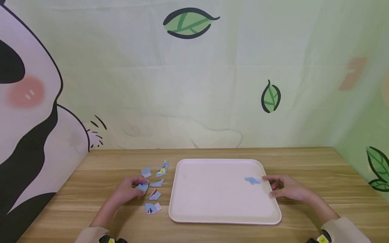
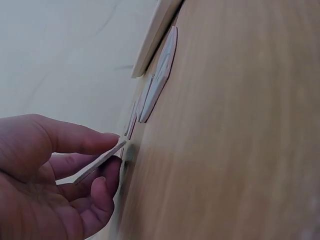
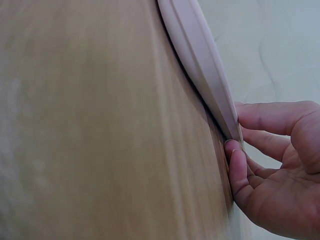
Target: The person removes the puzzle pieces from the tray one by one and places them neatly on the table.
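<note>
My left hand (image 1: 126,190) pinches a flat blue puzzle piece (image 1: 143,186) between thumb and fingers. In the left wrist view the piece (image 2: 100,162) is tilted, seen nearly edge-on just off the wood. Beside this hand lie several irregular pieces, among them one with a red stripe (image 1: 155,194), one with yellow (image 1: 162,169) and a slim blue one (image 1: 157,183). My right hand (image 1: 287,189) holds the right rim of a white tray (image 1: 225,219), thumb and fingers at its edge. A pale blue piece (image 1: 252,181) lies inside the tray near that rim.
The wooden tabletop (image 1: 307,162) runs back to a pale green printed backdrop (image 1: 194,84). Two more pieces, one at the back (image 1: 146,172) and one at the front (image 1: 153,208), lie left of the tray.
</note>
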A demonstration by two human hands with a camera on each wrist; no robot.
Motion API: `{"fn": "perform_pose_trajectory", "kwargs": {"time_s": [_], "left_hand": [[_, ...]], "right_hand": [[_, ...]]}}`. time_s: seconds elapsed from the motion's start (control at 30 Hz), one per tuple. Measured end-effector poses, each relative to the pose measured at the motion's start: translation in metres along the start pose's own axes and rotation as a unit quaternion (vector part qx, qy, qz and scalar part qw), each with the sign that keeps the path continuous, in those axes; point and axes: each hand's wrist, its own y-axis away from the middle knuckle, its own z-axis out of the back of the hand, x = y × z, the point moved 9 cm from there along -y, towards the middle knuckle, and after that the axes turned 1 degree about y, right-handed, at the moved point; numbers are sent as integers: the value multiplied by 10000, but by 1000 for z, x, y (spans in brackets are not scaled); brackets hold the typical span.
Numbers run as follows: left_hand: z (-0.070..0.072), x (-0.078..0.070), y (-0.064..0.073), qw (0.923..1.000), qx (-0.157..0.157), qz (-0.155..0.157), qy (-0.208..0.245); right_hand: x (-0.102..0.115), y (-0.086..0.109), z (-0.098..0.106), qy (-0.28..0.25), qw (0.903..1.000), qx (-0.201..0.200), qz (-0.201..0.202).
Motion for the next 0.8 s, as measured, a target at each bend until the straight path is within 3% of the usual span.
{"fn": "perform_pose_trajectory", "kwargs": {"time_s": [0.2, 0.63, 0.8], "left_hand": [[1, 3, 1, 9998, -39, 131, -128], [7, 0, 6, 9982, -185, -29, -565], [10, 0, 7, 9985, -195, -75, -514]], "right_hand": [[1, 0, 0, 6, 10000, 13, 50], [-2, 0, -1, -41, 10000, 30, -8], [-1, -1, -1, 0, 10000, 31, 58]]}}
